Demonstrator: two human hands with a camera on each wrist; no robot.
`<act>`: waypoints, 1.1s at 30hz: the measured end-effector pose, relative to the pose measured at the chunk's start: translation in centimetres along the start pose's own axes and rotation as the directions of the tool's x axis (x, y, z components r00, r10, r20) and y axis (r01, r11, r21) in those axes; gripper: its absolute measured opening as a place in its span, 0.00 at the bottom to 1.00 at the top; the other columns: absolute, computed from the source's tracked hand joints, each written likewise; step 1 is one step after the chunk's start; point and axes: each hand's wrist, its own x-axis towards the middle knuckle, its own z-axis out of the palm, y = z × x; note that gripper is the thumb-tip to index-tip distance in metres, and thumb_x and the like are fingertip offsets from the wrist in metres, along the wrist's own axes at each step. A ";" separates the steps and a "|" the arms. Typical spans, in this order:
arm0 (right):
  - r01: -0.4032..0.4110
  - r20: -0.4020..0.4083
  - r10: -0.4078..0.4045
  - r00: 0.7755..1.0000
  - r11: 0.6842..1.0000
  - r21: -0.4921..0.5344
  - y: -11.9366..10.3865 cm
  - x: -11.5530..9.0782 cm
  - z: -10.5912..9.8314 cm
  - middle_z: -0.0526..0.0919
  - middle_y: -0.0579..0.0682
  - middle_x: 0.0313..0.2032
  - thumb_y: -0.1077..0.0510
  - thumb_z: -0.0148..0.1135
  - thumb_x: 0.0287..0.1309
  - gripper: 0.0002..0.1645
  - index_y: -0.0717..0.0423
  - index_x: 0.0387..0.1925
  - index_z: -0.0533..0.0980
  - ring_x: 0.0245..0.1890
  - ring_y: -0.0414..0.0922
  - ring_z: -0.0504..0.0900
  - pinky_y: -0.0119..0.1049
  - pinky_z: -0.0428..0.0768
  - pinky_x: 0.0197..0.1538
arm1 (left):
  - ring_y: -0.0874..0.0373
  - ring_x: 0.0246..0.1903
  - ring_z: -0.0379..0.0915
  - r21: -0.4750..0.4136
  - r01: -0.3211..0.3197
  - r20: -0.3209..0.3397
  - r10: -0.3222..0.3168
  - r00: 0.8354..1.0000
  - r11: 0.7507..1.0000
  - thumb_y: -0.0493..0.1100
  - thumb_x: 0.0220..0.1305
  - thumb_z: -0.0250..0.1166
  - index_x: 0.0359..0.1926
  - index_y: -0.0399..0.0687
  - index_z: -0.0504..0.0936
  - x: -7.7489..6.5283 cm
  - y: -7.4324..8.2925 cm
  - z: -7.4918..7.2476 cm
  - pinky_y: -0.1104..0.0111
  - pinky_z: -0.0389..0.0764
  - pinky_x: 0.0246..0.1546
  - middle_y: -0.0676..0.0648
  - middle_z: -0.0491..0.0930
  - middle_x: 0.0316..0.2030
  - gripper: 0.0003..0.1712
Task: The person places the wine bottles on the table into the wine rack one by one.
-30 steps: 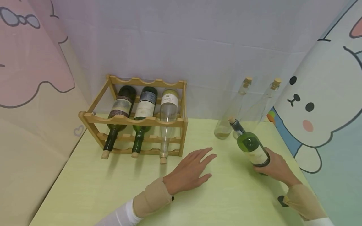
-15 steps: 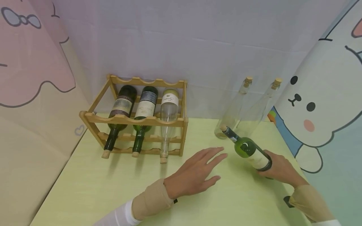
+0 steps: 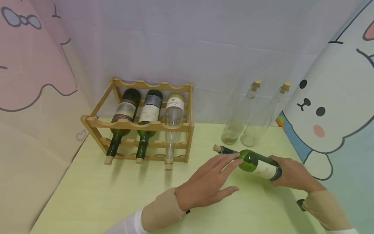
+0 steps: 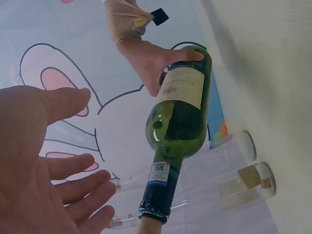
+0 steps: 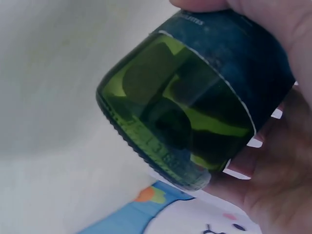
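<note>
My right hand (image 3: 292,172) grips a green wine bottle (image 3: 246,162) by its base end, with fingers and thumb round the glass in the right wrist view. The bottle lies nearly level above the table, its corked neck pointing left. My left hand (image 3: 208,182) reaches beside the neck, fingers extended and thumb apart. In the left wrist view a gap shows between the left fingers (image 4: 90,195) and the bottle (image 4: 178,112), so they hold nothing. The left fingertips hide part of the neck in the head view.
A wooden wine rack (image 3: 140,125) at the left holds a dark bottle (image 3: 125,110), a green bottle (image 3: 149,112) and a clear bottle (image 3: 174,113), corks toward me. Two clear corked bottles, one left (image 3: 238,120) and one right (image 3: 260,120), stand upright at the back right.
The green bottle has tipped from a slant to nearly level, its neck swinging left and down. My right hand has shifted slightly right, and my left hand has moved right toward the neck.
</note>
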 end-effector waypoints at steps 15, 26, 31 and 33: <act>0.043 0.117 -0.032 0.993 0.995 -0.092 -1.6 0.1 -1.8 0.74 0.34 0.27 0.49 0.77 0.27 0.37 0.43 0.47 0.76 0.22 0.37 0.69 0.34 0.66 0.24 | 0.56 0.60 0.65 0.448 0.007 0.264 -0.139 0.954 0.894 0.65 0.66 0.61 0.69 0.45 0.65 2.2 -1.0 2.4 0.65 0.57 0.65 0.49 0.70 0.59 0.41; 0.063 0.194 -0.051 0.980 0.996 -0.058 -2.4 -0.1 -2.1 0.74 0.34 0.28 0.47 0.78 0.26 0.36 0.40 0.46 0.76 0.22 0.35 0.70 0.31 0.67 0.24 | 0.64 0.31 0.74 0.489 -0.008 0.294 -0.157 0.943 0.872 0.58 0.66 0.63 0.47 0.52 0.76 2.7 -1.5 4.1 0.75 0.67 0.27 0.57 0.77 0.33 0.18; 0.080 0.230 -0.066 0.971 0.996 -0.050 -2.8 -0.1 -2.1 0.73 0.32 0.27 0.47 0.78 0.28 0.33 0.35 0.43 0.75 0.22 0.35 0.70 0.31 0.67 0.24 | 0.68 0.19 0.64 0.386 0.076 0.313 -0.207 0.927 0.920 0.55 0.66 0.65 0.31 0.55 0.72 2.5 -1.8 4.2 0.75 0.60 0.16 0.58 0.70 0.21 0.14; 0.085 0.242 -0.071 0.968 0.995 -0.049 -2.9 -0.2 -2.0 0.73 0.31 0.27 0.47 0.78 0.28 0.33 0.34 0.43 0.75 0.22 0.35 0.70 0.31 0.67 0.25 | 0.68 0.16 0.58 0.330 0.099 0.319 -0.210 0.924 0.939 0.53 0.65 0.65 0.26 0.56 0.69 2.4 -2.0 4.3 0.75 0.58 0.15 0.59 0.67 0.18 0.17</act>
